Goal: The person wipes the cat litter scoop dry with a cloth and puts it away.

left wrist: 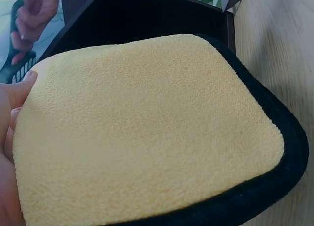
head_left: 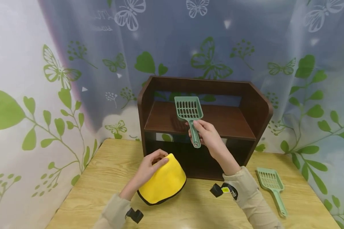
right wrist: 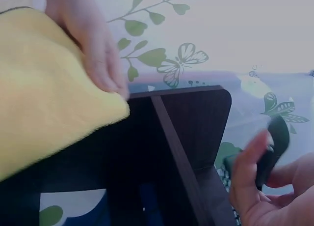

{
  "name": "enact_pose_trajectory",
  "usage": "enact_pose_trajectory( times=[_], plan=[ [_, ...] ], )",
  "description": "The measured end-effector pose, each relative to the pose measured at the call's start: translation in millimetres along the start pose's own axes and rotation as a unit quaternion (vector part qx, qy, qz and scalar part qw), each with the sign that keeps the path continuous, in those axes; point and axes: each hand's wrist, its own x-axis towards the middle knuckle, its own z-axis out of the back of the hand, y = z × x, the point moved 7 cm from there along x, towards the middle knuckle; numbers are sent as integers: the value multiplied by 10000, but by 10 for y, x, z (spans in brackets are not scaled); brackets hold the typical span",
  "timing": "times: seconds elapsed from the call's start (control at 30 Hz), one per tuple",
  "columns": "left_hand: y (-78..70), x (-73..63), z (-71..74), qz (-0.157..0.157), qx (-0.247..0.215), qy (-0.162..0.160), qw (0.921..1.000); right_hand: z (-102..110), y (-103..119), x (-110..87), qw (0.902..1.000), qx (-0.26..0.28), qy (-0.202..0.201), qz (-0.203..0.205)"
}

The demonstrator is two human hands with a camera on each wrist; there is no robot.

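Observation:
My left hand (head_left: 152, 165) pinches a yellow cloth (head_left: 164, 183) with a black border by its upper corner. The cloth hangs folded in front of the shelf's lower part and fills most of the left wrist view. In my right hand (head_left: 207, 135) is a green slotted litter scoop (head_left: 189, 108), gripped by its handle, slotted head up. In the head view the scoop overlaps the upper board of a dark brown two-level shelf (head_left: 200, 119). The right wrist view shows the fingers (right wrist: 250, 162) curled round the scoop's handle.
A second green litter scoop (head_left: 270, 179) lies on the wooden table (head_left: 114, 159) at the right, its handle toward the front. Behind the shelf hangs a curtain (head_left: 172, 41) printed with leaves and butterflies.

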Motion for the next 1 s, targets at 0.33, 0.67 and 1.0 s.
enact_pose_trajectory(
  times=[0.33, 0.67, 1.0],
  plan=[
    [58, -41, 63, -92, -74, -142, 9998, -231, 149, 454, 9943, -404, 710, -681],
    [-206, -115, 97, -46, -32, -109, 9999, -374, 61, 806, 9872, -152, 998, -1235],
    [-207, -134, 96, 71, -3, -65, 10000, -405, -54, 964, 9839, -288, 1097, -1379]
  ],
)
